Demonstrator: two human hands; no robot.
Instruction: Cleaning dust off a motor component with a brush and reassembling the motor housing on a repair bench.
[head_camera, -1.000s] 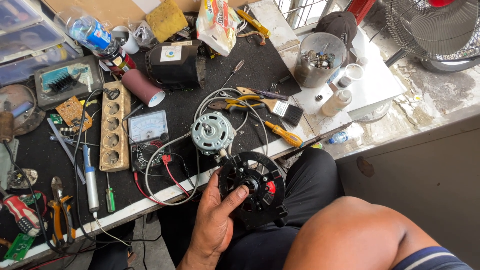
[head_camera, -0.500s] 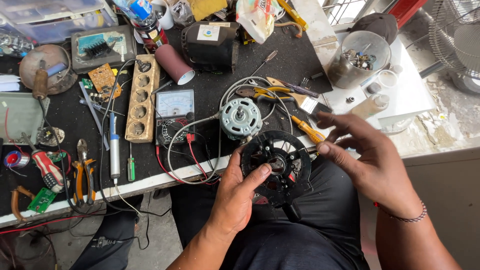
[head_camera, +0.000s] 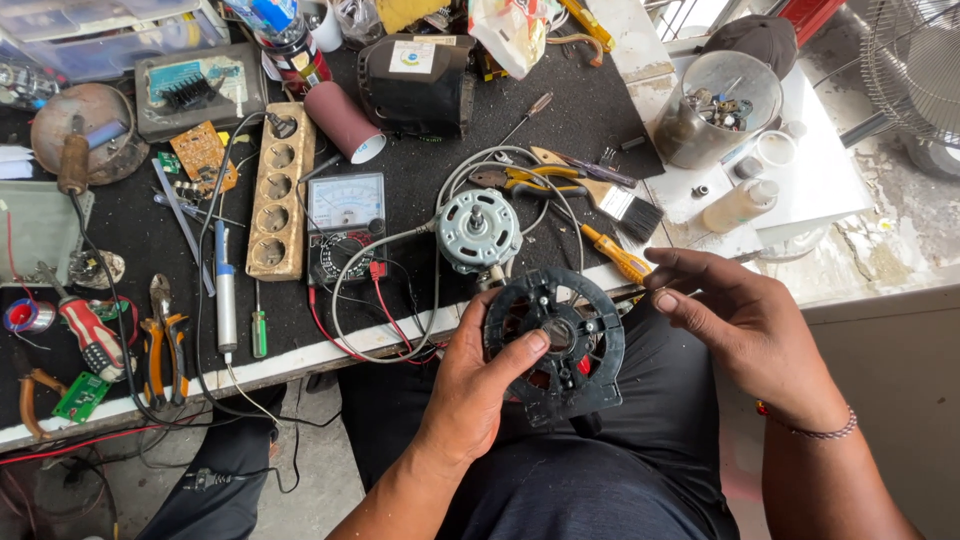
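Note:
My left hand grips a round black plastic fan motor housing over my lap, thumb pressed near its centre hub. Copper windings and a red part show through its spokes. My right hand hovers just right of the housing, fingers curled and apart, holding nothing. On the black mat beyond sits a small silver motor with grey and white wires looping around it.
An analog multimeter with red and black leads, a beige power strip, pliers, screwdrivers, a paintbrush, a soldering iron and a parts jar crowd the bench. A fan grille stands at right.
The view has shifted right and down across the bench. My right hand came into view beside the housing and now hovers close to its right edge. The left hand keeps its grip.

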